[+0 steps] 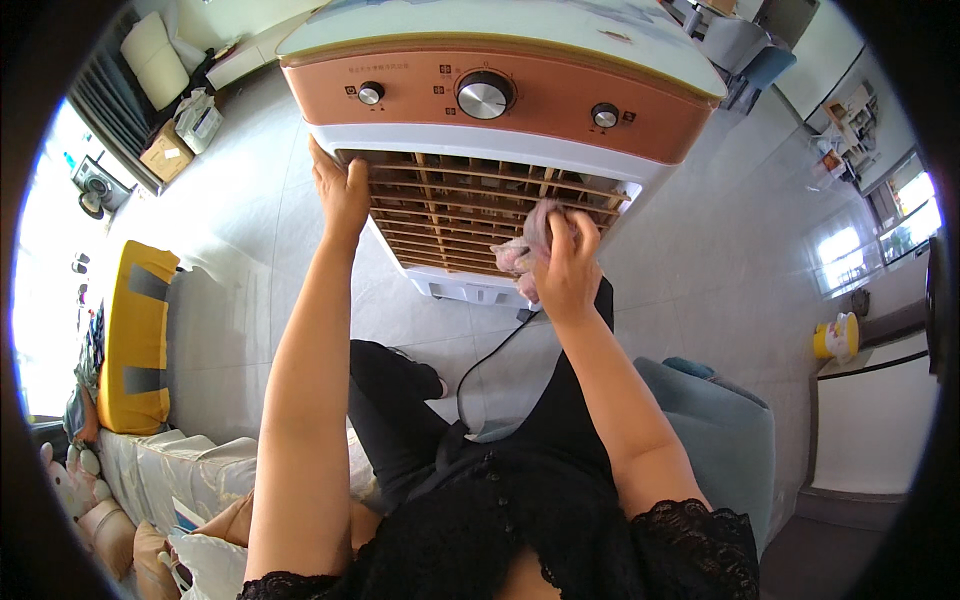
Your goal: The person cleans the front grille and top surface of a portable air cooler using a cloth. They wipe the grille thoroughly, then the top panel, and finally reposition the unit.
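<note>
Air cooler [490,143]: in the head view, it stood at the far middle on the grey tiled floor [230,300], its front turned to the person.
Control panel [550,105]: copper-coloured, with a large knob [484,96] at its middle and a smaller one to each side.
Grille [440,210]: brown and slatted, set in the white front below the panel.
Left hand [343,198]: grasped the left edge of the white front, fingers along the outside, thumb beside the grille.
Right hand [570,265]: was clenched around a bunched, pinkish-grey cloth [515,256].
Cloth position: before the right part of the grille; whether it touched the slats could not be told.
Power cord [461,388]: ran, black, from the cooler's foot toward the near side, between the person's legs [400,400].
Left side: a yellow box-like piece [125,330] with grey patches; farther off, a cardboard box [165,155].
Right side: a blue-grey upholstered seat [720,430] near; farther right, a yellow bucket [832,340].
</note>
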Demonstrator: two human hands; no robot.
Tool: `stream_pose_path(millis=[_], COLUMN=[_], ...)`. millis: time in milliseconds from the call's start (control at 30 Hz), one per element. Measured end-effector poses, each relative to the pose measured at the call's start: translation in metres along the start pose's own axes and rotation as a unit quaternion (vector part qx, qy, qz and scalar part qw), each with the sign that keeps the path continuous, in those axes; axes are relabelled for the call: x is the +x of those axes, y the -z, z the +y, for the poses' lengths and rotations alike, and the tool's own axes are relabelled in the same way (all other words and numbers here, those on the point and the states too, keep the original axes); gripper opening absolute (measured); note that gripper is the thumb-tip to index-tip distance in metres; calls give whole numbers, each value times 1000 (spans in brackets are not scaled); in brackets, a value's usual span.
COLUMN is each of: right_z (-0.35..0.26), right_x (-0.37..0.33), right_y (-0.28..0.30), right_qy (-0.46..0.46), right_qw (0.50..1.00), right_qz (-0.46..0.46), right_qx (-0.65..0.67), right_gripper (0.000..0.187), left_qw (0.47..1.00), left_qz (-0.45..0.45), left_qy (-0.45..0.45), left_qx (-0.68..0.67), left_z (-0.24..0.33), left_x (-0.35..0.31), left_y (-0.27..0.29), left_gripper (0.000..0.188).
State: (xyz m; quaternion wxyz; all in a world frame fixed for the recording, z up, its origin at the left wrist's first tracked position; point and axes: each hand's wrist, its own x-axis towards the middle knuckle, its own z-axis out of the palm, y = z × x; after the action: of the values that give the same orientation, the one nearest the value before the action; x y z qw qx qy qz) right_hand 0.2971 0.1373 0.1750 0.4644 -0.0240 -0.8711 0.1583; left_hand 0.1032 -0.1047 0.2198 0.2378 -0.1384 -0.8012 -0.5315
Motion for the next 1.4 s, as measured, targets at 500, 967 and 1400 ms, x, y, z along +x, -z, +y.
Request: stream_pose_path(millis=[500, 967, 1400], right_z=[16, 38, 22], right_x=[21, 10, -28], right_y=[37, 20, 22], right_qy=[-120, -50, -118], right_qw=[958, 969, 992], right_qz=[-199, -185, -40], right_qx=[-170, -154, -30], right_gripper=[28, 26, 43], left_qw=[999, 999, 997], left_qz=[18, 20, 25], left_qy=[11, 16, 7], left_qx=[27, 47, 69], left_z=[-1, -5, -7], left_x=[-7, -4, -7], left_y=[-4, -4, -1], left_gripper=[84, 84, 84])
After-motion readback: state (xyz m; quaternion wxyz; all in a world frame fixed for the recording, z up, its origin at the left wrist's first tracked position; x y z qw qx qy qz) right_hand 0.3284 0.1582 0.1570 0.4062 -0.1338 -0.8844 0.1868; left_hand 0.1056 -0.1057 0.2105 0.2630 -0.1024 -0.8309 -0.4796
